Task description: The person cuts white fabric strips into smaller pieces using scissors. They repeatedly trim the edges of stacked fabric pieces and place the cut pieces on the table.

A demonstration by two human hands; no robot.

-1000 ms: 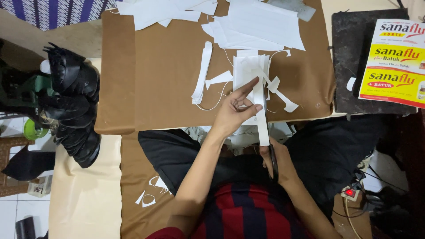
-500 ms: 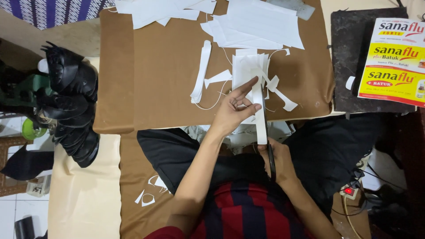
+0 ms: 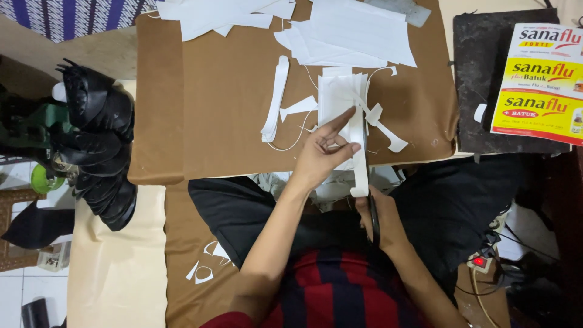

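Note:
My left hand [image 3: 325, 152] presses down on a stack of white cut pieces [image 3: 340, 97] at the near edge of the brown-covered table [image 3: 231, 91], forefinger stretched along the stack. Below the table edge, over my lap, my right hand [image 3: 382, 228] grips dark scissors [image 3: 374, 212] whose blades point up along the right side of the stack. A long white strip [image 3: 360, 176] hangs from the stack down past the table edge, next to the blades.
More white sheets [image 3: 358, 36] and loose white offcuts [image 3: 276, 97] lie farther back on the table. A pile of black footwear [image 3: 97, 140] stands at the left. At the right, a dark mat [image 3: 486, 91] carries a yellow, white and red carton [image 3: 540, 79]. A power strip [image 3: 480, 262] lies at the lower right.
Both hands stay almost where they were. The hanging strip's lower end has shifted up slightly beside the scissors.

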